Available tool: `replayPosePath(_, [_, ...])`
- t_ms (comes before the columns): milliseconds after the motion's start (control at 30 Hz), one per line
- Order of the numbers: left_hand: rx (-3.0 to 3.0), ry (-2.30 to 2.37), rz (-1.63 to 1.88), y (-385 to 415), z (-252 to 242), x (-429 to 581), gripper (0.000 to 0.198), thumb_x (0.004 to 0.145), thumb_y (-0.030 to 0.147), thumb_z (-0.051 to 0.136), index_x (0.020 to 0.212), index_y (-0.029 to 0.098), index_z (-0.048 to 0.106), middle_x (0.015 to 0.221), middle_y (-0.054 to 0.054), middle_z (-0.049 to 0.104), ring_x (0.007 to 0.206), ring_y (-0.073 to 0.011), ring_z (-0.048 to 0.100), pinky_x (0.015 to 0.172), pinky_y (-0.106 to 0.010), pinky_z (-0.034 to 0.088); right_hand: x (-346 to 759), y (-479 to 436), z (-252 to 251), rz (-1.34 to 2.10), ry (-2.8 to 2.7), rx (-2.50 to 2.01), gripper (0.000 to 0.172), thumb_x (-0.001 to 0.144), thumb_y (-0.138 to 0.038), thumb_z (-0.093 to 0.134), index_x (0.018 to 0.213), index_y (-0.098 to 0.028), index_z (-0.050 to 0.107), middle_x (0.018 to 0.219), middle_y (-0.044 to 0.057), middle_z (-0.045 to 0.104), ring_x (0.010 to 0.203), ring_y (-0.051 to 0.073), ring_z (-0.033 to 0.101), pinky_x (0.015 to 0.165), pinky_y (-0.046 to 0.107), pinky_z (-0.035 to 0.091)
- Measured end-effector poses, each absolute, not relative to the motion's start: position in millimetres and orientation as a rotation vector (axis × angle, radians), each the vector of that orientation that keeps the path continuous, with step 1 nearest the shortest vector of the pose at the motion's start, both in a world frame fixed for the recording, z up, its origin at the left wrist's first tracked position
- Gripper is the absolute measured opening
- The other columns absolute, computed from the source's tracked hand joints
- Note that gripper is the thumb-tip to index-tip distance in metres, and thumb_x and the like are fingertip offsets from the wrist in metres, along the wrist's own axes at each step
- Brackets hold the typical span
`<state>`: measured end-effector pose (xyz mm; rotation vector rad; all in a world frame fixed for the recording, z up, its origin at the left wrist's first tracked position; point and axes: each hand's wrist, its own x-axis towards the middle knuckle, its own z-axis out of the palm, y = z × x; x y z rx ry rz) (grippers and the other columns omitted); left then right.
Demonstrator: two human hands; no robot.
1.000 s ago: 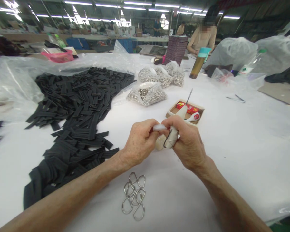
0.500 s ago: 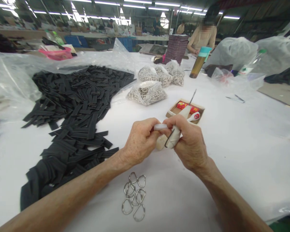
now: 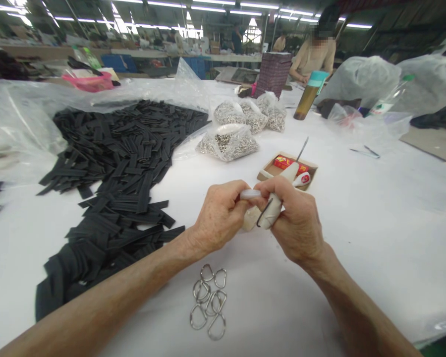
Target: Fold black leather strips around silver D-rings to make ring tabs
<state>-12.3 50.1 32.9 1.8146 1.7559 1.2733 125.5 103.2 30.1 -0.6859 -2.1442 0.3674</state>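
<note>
Both hands meet above the middle of the white table. My left hand (image 3: 223,213) is closed, pinching a small translucent white piece (image 3: 250,194) whose kind I cannot make out. My right hand (image 3: 295,218) curls round an off-white wrapped piece (image 3: 270,213) with a dark, curved line along its edge; its fingertips meet the translucent piece. Below them, partly hidden by the hands, is a pale cream lump (image 3: 251,219). Several metal D-rings (image 3: 209,302) lie loose nearer to me, between my forearms.
A heap of black strap pieces (image 3: 122,153) covers the left side. Beyond my hands are a small cardboard tray (image 3: 267,171) with tools, bags of metal rings (image 3: 228,144) and a teal-lidded bottle (image 3: 308,96). Thread snips (image 3: 366,151) lie right. A person (image 3: 314,54) works across the table.
The whole view has shifted slightly, so things appear a little further right. Both hands keep the same grip, and the D-rings lie as before.
</note>
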Motion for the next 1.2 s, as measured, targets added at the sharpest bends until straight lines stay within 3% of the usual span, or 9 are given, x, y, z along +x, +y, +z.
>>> replayPosePath(833, [1.83,1.755,1.318,52.4,30.2,-13.1,0.013,0.076,0.011,0.053,0.065,0.014,0.059,0.053,0.005,0.048,0.052,-0.0085,0.04,0.05,-0.021,0.03,125.9,99.6,29.3,0.408,-2.127,-0.738,0.009,0.078,-0.017,0.057,0.078,-0.022,0.049,0.084,0.002,0.066,0.065,0.013,0.057,0.057,0.023,0.042])
replayPosePath(1200, [1.882,1.795,1.192,50.0,36.3,-15.6,0.011,0.079,0.014,0.052,0.071,0.014,0.06,0.06,0.003,0.054,0.057,-0.0099,0.045,0.054,-0.022,0.033,126.0,102.8,31.1,0.587,-2.095,-0.8,0.016,0.076,-0.014,0.058,0.083,-0.023,0.047,0.083,-0.001,0.065,0.065,0.012,0.056,0.059,0.022,0.042])
